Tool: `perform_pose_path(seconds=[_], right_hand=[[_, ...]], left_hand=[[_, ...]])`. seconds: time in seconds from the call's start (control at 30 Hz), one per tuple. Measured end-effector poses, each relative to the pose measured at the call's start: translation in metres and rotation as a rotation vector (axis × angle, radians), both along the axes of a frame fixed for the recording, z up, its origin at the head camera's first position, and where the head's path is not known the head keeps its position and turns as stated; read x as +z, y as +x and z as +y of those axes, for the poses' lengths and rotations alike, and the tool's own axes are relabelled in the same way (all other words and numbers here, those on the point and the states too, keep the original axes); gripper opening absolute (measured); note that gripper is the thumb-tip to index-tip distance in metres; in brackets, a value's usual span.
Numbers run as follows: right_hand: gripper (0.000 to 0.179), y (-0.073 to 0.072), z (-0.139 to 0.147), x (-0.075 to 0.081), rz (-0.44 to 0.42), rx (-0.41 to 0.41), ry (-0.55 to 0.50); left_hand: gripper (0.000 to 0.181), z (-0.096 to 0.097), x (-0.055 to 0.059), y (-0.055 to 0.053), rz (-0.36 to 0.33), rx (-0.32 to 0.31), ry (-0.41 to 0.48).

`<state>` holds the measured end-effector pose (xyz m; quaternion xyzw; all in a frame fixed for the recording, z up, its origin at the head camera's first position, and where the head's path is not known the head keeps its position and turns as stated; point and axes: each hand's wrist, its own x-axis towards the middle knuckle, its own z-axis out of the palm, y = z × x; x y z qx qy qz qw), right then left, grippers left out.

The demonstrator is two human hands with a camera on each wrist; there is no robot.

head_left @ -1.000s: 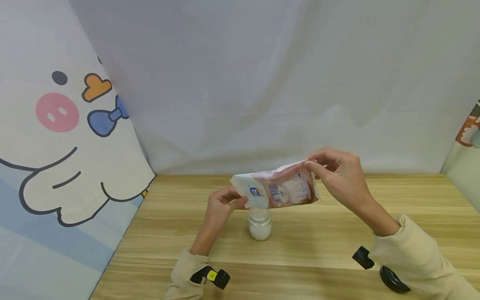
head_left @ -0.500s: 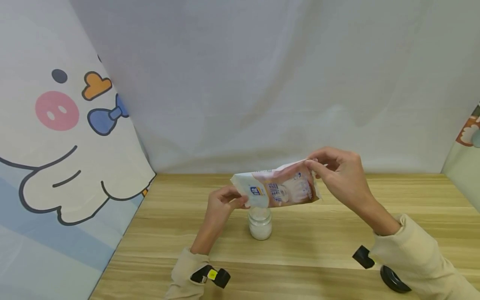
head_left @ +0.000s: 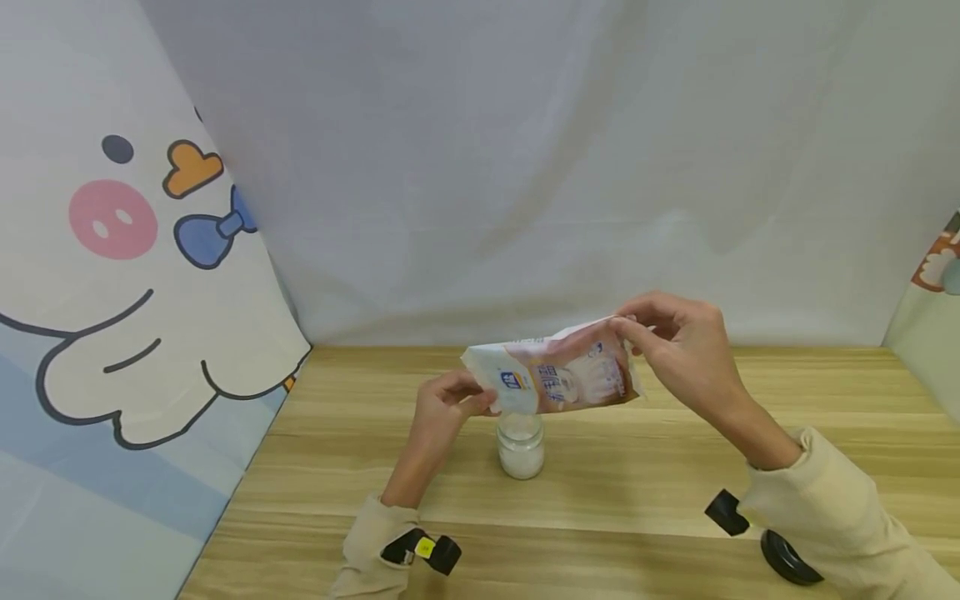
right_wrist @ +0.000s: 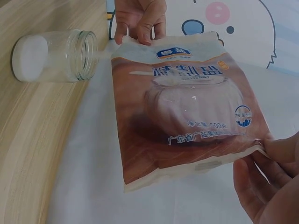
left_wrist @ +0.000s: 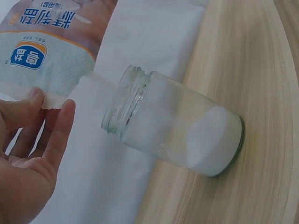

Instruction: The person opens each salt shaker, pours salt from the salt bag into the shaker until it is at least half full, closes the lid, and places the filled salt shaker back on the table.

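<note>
A printed bag of salt (head_left: 573,375) is held tilted above the table, its left end lower. My left hand (head_left: 442,412) pinches its lower left end, beside the opening. With thumb and fingers, my right hand (head_left: 682,350) grips the raised right end. Below the bag's left end stands an open glass jar (head_left: 521,458), upright on the table. White salt (left_wrist: 212,140) covers the jar's bottom part. In the right wrist view a thin stream of salt (right_wrist: 103,54) runs from the bag's corner into the jar's mouth. Neither hand touches the jar.
The wooden table (head_left: 337,467) ends at a pale cloth backdrop (head_left: 525,167). A black round object (head_left: 790,557) lies at the front right, partly hidden by the right sleeve (head_left: 832,500). A cartoon-printed sheet (head_left: 97,350) hangs on the left.
</note>
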<state>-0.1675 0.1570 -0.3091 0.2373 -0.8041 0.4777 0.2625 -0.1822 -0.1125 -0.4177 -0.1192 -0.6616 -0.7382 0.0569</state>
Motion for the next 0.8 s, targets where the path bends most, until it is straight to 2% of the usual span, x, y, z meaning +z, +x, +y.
perform_pose_path(seconds=[0.8], right_hand=[[0.005, -0.0006, -0.001, -0.0018, 0.012, 0.001, -0.04]], left_hand=[[0.013, -0.0004, 0.0001, -0.0004, -0.012, -0.013, -0.035]])
